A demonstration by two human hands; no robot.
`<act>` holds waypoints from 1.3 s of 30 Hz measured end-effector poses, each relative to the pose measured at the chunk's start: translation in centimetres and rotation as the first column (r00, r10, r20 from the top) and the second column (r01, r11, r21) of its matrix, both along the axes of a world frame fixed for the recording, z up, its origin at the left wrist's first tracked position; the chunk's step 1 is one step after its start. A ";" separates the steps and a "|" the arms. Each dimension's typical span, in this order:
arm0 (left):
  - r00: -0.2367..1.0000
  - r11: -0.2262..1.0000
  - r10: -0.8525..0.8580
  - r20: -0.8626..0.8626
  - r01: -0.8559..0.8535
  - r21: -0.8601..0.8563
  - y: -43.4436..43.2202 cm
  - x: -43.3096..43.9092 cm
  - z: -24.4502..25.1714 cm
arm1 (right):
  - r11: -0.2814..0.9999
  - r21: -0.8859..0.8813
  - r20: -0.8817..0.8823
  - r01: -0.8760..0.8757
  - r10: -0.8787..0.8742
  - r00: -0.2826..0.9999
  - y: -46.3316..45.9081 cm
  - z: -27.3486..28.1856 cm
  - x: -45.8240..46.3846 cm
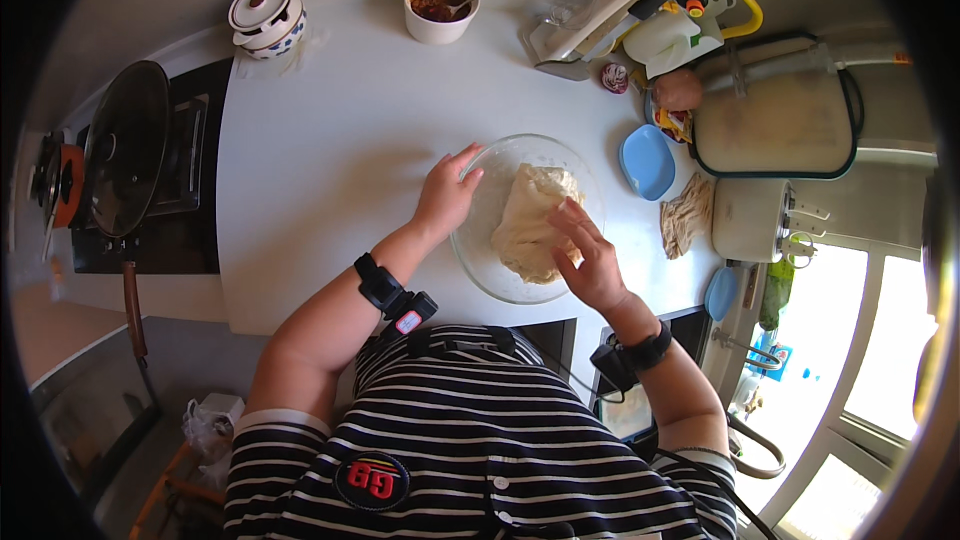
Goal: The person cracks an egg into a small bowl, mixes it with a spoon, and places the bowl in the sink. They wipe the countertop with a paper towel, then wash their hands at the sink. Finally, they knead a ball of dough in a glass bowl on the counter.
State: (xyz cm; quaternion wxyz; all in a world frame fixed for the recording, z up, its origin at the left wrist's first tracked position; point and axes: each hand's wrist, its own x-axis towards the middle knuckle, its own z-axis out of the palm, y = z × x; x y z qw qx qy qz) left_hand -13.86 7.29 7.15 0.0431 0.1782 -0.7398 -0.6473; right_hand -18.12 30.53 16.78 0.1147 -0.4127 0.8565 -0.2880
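A clear glass bowl (pixel 480 270) stands on the white countertop near its front edge. Pale, soft dough (pixel 525 225) lies folded in a lump inside it. My left hand (pixel 450 191) grips the bowl's left rim, the thumb on the near side and the fingers round the outside. Over the right part of the dough is my right hand (pixel 589 255), its fingers spread and slightly bent. The fingertips are at the dough's surface; whether they press on it cannot be told. That hand holds nothing.
A white bowl (pixel 437 31) of dark sauce with a spoon stands at the back, a lidded ceramic pot (pixel 274 26) to its left. Leftward is a hob with a lidded pan (pixel 129 150). A blue dish (pixel 647 163), crumpled cloth (pixel 686 215), cutting board (pixel 772 120) and knife block (pixel 750 220) are at right.
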 end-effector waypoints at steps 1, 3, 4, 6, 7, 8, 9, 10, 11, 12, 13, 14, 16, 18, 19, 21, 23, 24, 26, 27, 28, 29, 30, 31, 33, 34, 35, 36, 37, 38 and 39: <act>1.000 1.000 0.014 0.001 -0.014 -0.011 0.1 0.0 -0.1 | 0.989 -0.070 0.060 0.132 -0.128 0.990 -0.3 -0.2 0.0; 0.999 0.999 0.041 -0.018 -0.041 -0.020 0.3 0.0 -0.3 | 0.943 -0.115 0.190 0.313 -0.288 0.938 -0.9 -0.4 -0.7; 0.998 0.998 0.054 -0.041 -0.055 -0.018 0.4 -0.1 -0.4 | 0.916 -0.023 0.215 0.401 -0.387 0.897 -1.6 -0.8 -1.5; 0.995 0.997 0.070 -0.069 -0.071 -0.023 0.5 -0.1 -0.6 | 0.904 0.276 0.049 0.326 -0.352 0.935 -4.2 -2.0 -3.2; 0.994 0.996 0.078 -0.073 -0.080 -0.030 0.5 -0.2 -0.6 | 0.837 0.464 -0.027 0.289 -0.313 0.949 -5.5 -2.7 -3.5; 0.993 0.995 0.089 -0.074 -0.092 -0.037 0.6 -0.1 -0.6 | 0.837 0.459 -0.052 0.298 -0.309 0.950 -6.5 -3.3 -2.9; 0.993 0.994 0.094 -0.077 -0.098 -0.051 0.6 -0.1 -0.6 | 0.792 0.509 -0.065 0.337 -0.355 0.933 -7.6 -4.0 -2.4; 0.992 0.993 0.097 -0.081 -0.102 -0.066 0.6 -0.1 -0.6 | 0.771 0.535 -0.043 0.346 -0.384 0.922 -8.1 -4.4 -2.2; 0.989 0.990 0.112 -0.100 -0.119 -0.073 0.6 -0.1 -0.6 | 0.801 0.506 -0.043 0.320 -0.348 0.937 -8.2 -4.7 -1.9; 0.991 0.990 0.103 -0.084 -0.110 -0.085 0.6 -0.1 -0.5 | 0.853 0.451 -0.011 0.263 -0.289 0.957 -8.1 -4.7 -1.7; 0.991 0.990 0.105 -0.084 -0.112 -0.091 0.6 -0.1 -0.4 | 0.895 0.388 0.006 0.218 -0.239 0.971 -7.6 -4.6 -1.5; 0.992 0.990 0.102 -0.077 -0.109 -0.094 0.5 -0.2 -0.4 | 0.936 0.266 0.043 0.230 -0.249 0.967 -6.7 -4.1 -1.4; 0.997 0.989 0.073 -0.018 -0.075 -0.129 0.2 -0.2 -0.2 | 0.947 0.159 0.029 0.278 -0.286 0.958 -4.6 -2.9 -1.5; 0.998 0.989 0.055 0.014 -0.053 -0.136 0.1 -0.2 -0.1 | 0.941 0.053 0.042 0.335 -0.337 0.941 -3.0 -1.5 -1.2; 0.999 0.990 0.048 0.013 -0.046 -0.131 0.0 -0.1 0.0 | 0.928 0.014 0.069 0.371 -0.371 0.926 -2.3 -0.8 -0.9; 0.999 0.990 0.044 0.001 -0.044 -0.131 0.3 -0.1 0.2 | 0.910 -0.037 0.125 0.413 -0.406 0.905 -1.6 0.5 -0.4; 0.999 0.990 0.044 -0.020 -0.046 -0.132 0.8 -0.1 0.3 | 0.906 -0.087 0.183 0.415 -0.395 0.900 -1.3 1.6 0.2; 0.999 0.988 0.052 -0.008 -0.053 -0.148 0.9 -0.2 0.2 | 0.904 -0.087 0.202 0.419 -0.396 0.896 -1.2 2.2 0.3; 0.998 0.986 0.064 -0.001 -0.063 -0.152 1.1 -0.4 0.1 | 0.905 -0.139 0.243 0.403 -0.363 0.899 -1.2 3.5 0.4; 0.998 0.977 0.059 -0.012 -0.060 -0.204 1.0 -0.5 -0.1 | 0.896 -0.185 0.224 0.404 -0.362 0.905 -1.3 4.5 0.4; 0.997 0.967 0.053 -0.047 -0.063 -0.246 0.9 -0.5 -0.2 | 0.887 -0.230 0.206 0.401 -0.359 0.910 -1.3 5.6 0.4; 0.997 0.961 0.048 -0.059 -0.062 -0.268 0.8 -0.6 -0.3 | 0.876 -0.274 0.187 0.397 -0.356 0.915 -1.4 7.0 0.5; 0.998 0.963 0.037 -0.059 -0.051 -0.265 0.8 -0.6 -0.3 | 0.841 -0.356 0.165 0.407 -0.373 0.913 -1.4 8.5 0.5; 0.999 0.970 0.026 -0.037 -0.034 -0.242 0.7 -0.6 -0.3 | 0.803 -0.437 0.130 0.406 -0.390 0.912 -1.4 10.4 0.6; 1.000 0.985 0.022 0.000 -0.022 -0.169 0.7 -0.6 -0.2 | 0.683 -0.605 0.107 0.410 -0.441 0.891 -1.4 14.1 0.9; 0.999 0.993 0.032 0.016 -0.030 -0.117 0.7 -0.6 -0.1 | 0.611 -0.670 0.074 0.422 -0.510 0.857 -1.4 15.6 1.4; 0.999 0.998 0.039 0.035 -0.037 -0.059 0.8 -0.6 0.1 | 0.513 -0.739 0.083 0.438 -0.575 0.814 -1.3 16.5 1.9; 0.998 0.998 0.041 0.045 -0.039 -0.053 0.8 -0.7 0.2 | 0.517 -0.738 0.100 0.433 -0.550 0.829 -0.9 17.4 2.5; 0.997 0.998 0.042 0.061 -0.039 -0.039 0.8 -0.6 0.4 | 0.489 -0.762 0.108 0.426 -0.553 0.826 -0.9 17.0 2.8; 0.995 0.999 0.049 0.087 -0.047 -0.024 0.8 -0.6 0.5 | 0.391 -0.830 0.136 0.397 -0.548 0.825 -0.6 16.5 3.1; 0.996 0.999 0.043 0.081 -0.041 -0.025 0.7 -0.6 0.6 | 0.430 -0.805 0.120 0.409 -0.556 0.822 -0.1 15.6 3.4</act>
